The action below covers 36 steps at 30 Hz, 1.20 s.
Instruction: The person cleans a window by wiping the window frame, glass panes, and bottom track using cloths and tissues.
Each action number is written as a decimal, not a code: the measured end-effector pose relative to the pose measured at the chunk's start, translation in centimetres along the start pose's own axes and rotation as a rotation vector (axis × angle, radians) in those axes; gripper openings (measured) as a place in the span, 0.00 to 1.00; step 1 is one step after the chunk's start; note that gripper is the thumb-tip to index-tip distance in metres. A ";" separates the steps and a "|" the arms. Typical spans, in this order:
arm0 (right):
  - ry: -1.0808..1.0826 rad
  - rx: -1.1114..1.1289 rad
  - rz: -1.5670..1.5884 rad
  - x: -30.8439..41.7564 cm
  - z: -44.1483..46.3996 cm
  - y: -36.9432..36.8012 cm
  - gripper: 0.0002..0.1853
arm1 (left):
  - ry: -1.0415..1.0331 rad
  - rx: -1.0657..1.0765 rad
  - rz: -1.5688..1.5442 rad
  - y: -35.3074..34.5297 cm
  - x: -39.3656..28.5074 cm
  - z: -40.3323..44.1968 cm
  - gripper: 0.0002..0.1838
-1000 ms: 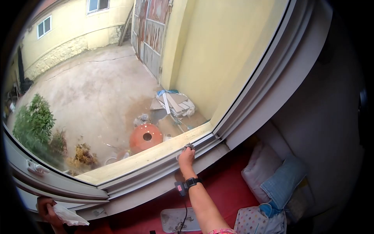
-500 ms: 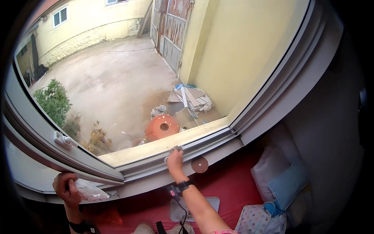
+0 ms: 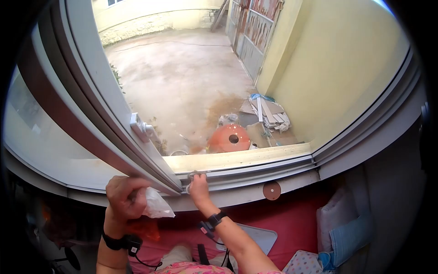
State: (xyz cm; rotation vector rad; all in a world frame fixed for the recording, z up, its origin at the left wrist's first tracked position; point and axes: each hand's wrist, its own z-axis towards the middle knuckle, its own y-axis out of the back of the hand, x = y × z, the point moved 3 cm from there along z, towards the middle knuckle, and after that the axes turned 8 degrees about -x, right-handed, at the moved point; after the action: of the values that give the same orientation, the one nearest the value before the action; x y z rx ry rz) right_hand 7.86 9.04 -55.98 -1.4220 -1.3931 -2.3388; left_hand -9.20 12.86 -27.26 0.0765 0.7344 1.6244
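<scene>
My right hand (image 3: pixel 199 189) is closed in a pinch on a small grey rag (image 3: pixel 197 174), pressed into the metal window track (image 3: pixel 260 170) beside the lower corner of the sliding sash (image 3: pixel 132 157). My left hand (image 3: pixel 125 197) is curled shut around a white plastic bag (image 3: pixel 158 205), in front of the sash's lower edge. A white handle (image 3: pixel 142 128) sits on the sash frame above. Each wrist wears a black strap with a small device and a cable.
A brown disc (image 3: pixel 272 191) sits at the sill's inner edge. Below lie a red cover (image 3: pixel 292 205), a pale tray (image 3: pixel 258 237), a blue cushion (image 3: pixel 350 235) and a dotted cloth (image 3: pixel 303 263). Outside are an orange round object (image 3: pixel 229 137) and stacked boards (image 3: pixel 270 112).
The view has turned left, so the window and yard shift right. My right hand with the rag has slid left along the track toward the sash. My left hand with the bag comes closer to it.
</scene>
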 end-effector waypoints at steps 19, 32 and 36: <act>-0.561 0.489 1.641 2.7 -2.3 10.6 0.19 | 0.664 0.676 -0.418 -10.0 1.6 -9.9 0.40; -0.350 0.312 1.018 -1.2 -2.5 13.8 0.14 | 0.547 0.330 -0.418 -16.8 -0.6 -10.7 0.31; 0.095 0.362 0.387 -1.0 -1.5 16.2 0.15 | 0.824 0.472 -0.607 -18.9 -0.9 -12.2 0.26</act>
State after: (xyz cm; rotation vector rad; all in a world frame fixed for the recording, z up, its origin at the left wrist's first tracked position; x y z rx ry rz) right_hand 15.13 -1.92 -46.33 -1.3135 -1.2926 -1.7864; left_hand 1.91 7.13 -45.94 -0.4639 1.5845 0.8341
